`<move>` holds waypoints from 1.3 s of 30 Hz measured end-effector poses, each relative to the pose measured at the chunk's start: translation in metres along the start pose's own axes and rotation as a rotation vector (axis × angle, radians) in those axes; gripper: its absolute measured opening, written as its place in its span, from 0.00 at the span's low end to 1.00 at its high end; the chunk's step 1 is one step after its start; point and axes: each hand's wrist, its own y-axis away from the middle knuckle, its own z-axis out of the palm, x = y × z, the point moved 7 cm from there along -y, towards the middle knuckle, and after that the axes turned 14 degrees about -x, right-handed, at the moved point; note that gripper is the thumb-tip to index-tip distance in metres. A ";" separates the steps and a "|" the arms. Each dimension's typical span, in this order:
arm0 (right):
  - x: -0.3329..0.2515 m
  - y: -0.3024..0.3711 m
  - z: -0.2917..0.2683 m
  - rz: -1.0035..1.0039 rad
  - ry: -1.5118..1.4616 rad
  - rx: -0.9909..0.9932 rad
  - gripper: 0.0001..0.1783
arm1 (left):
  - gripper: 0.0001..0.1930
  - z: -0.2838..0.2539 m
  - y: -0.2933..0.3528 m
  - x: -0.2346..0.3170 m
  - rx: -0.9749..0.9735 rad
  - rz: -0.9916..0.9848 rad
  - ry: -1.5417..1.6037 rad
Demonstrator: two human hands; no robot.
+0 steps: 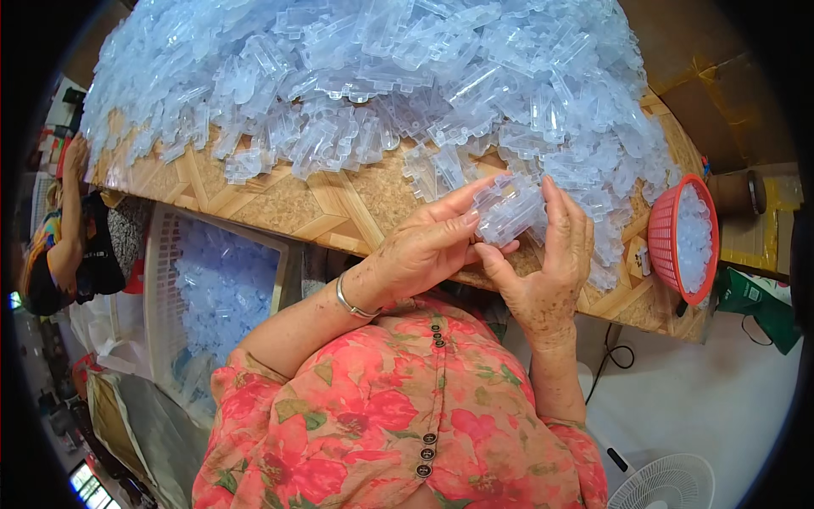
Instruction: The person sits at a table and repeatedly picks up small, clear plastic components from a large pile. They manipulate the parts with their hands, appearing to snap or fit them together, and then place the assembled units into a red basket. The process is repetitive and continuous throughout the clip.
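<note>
Between my two hands, in front of my chest and over the table's near edge, is a clear molded plastic piece [509, 212] with a notched edge. My left hand [424, 246] pinches its left side between thumb and fingers. Around its right side curve the thumb and fingers of my right hand [547, 284], the forefinger against its edge. Whether it is one part or several stacked together, I cannot tell. Just beyond my hands, a large heap of similar translucent pieces [356, 59] covers most of the wood-patterned table [280, 199].
A red plastic basket [666, 233] of small translucent parts stands at the table's right edge. Below left is a pale crate [161, 280] filled with bluish parts. A white fan [666, 483] stands at lower right. Another person's arm [72, 212] shows at far left.
</note>
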 end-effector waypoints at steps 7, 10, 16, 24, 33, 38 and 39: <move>0.000 -0.001 -0.004 -0.043 -0.011 0.013 0.45 | 0.28 0.000 -0.003 -0.004 -0.016 0.062 0.130; 0.001 0.001 -0.004 -0.055 -0.055 -0.001 0.43 | 0.32 -0.002 -0.002 -0.004 -0.007 0.042 0.076; 0.010 0.004 -0.010 -0.026 -0.175 0.029 0.41 | 0.31 0.000 -0.002 0.000 0.005 0.044 0.082; 0.045 -0.009 -0.046 0.112 0.094 0.112 0.38 | 0.35 0.004 -0.003 0.005 0.030 -0.012 -0.016; 0.083 -0.035 -0.098 0.130 0.386 0.071 0.29 | 0.34 0.004 -0.005 0.004 0.011 -0.059 0.007; 0.146 -0.064 -0.103 0.266 0.475 -0.010 0.26 | 0.35 0.006 -0.005 0.003 0.000 -0.074 0.004; 0.149 -0.072 -0.098 0.247 0.490 -0.025 0.26 | 0.35 0.006 -0.004 0.003 0.005 -0.073 -0.008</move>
